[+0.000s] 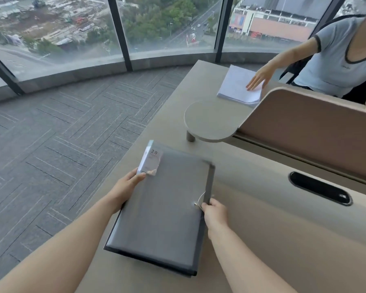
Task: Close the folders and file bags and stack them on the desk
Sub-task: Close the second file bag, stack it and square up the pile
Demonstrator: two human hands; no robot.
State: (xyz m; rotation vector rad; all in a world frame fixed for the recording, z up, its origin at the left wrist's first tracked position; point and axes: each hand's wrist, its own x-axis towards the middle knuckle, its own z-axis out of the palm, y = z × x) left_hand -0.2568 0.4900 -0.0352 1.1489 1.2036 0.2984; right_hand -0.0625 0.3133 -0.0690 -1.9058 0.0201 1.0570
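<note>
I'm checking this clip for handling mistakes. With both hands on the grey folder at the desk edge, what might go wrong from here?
The grey folder overhangs the desk edge on the left, so it may tip toward the floor if the left hand lets go. The right hand pinches near the elastic cord, which might snap back or miss its button. Another person's hand on the paper stack is far off, so a clash looks unlikely.

bare desk [262, 218] right of folder [163, 212], divider [304, 132] (raised) behind
</note>
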